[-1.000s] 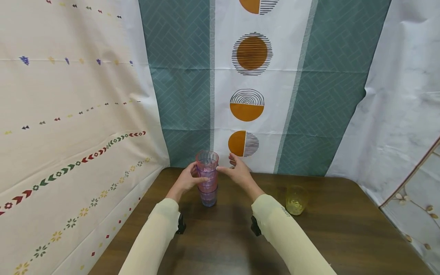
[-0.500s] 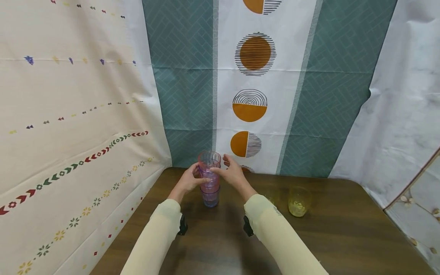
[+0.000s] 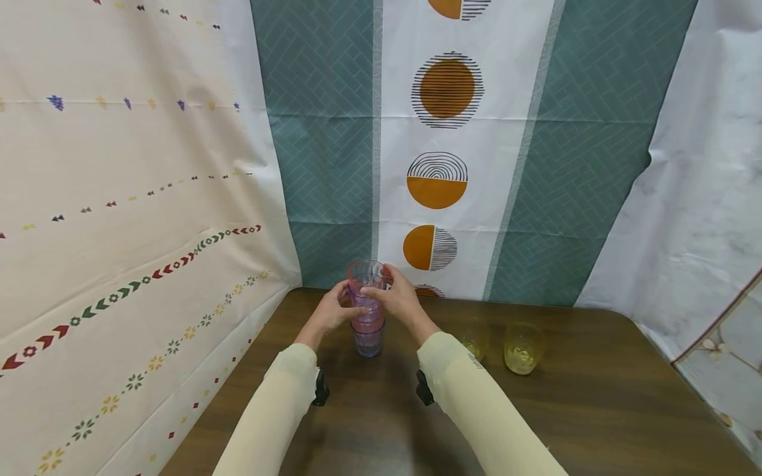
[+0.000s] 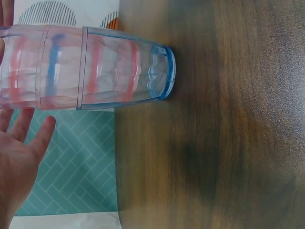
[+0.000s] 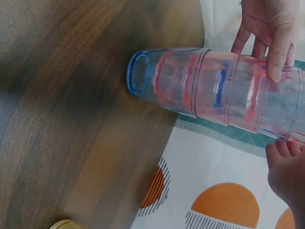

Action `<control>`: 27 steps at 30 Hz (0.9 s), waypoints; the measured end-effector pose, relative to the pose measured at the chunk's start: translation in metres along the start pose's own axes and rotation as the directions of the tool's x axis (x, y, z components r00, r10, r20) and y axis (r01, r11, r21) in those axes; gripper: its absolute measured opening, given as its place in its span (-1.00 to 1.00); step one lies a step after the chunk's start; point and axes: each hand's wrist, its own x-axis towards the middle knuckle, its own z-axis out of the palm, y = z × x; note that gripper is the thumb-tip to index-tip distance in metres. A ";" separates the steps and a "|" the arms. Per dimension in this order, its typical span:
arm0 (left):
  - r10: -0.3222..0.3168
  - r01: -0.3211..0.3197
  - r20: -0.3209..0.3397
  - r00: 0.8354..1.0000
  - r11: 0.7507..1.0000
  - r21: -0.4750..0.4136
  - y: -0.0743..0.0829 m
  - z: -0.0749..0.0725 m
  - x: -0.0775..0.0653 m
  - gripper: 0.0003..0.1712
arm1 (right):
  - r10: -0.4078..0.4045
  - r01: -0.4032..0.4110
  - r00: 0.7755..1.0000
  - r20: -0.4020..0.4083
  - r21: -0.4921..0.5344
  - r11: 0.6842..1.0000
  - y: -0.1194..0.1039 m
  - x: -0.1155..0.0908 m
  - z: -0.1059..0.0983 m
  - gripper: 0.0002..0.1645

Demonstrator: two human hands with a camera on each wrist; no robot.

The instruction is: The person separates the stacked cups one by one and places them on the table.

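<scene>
A tall stack of nested clear plastic cups (image 3: 368, 325), tinted blue and pink, stands upright on the wooden table with a blue one at the bottom. My left hand (image 3: 326, 316) holds its left side, thumb across the front and fingers behind, as the right wrist view also shows with the left hand (image 5: 269, 21) on the cups. Higher up, my right hand (image 3: 400, 299) grips the stack near its top, thumb in front and fingers at the far side. In the right wrist view the right hand's (image 5: 291, 179) fingertips meet the cup wall; its thumb is out of frame there.
Two yellow cups (image 3: 524, 349) stand to the right on the brown table (image 3: 583, 396), one partly hidden by the right sleeve. Patterned cloth (image 3: 321, 165) hangs close behind the table's back edge, and a cream cloth (image 3: 149, 264) borders the left side.
My right hand has moved left from beside the stack onto its upper part. The left hand keeps its hold. The head view has shifted slightly, bringing a second yellow cup into sight.
</scene>
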 end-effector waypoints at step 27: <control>-0.017 0.017 -0.011 1.000 1.000 0.010 0.003 0.002 -0.002 -0.09 | -0.088 0.107 0.987 -0.131 0.147 0.983 -0.023 -0.005 -0.032 -0.07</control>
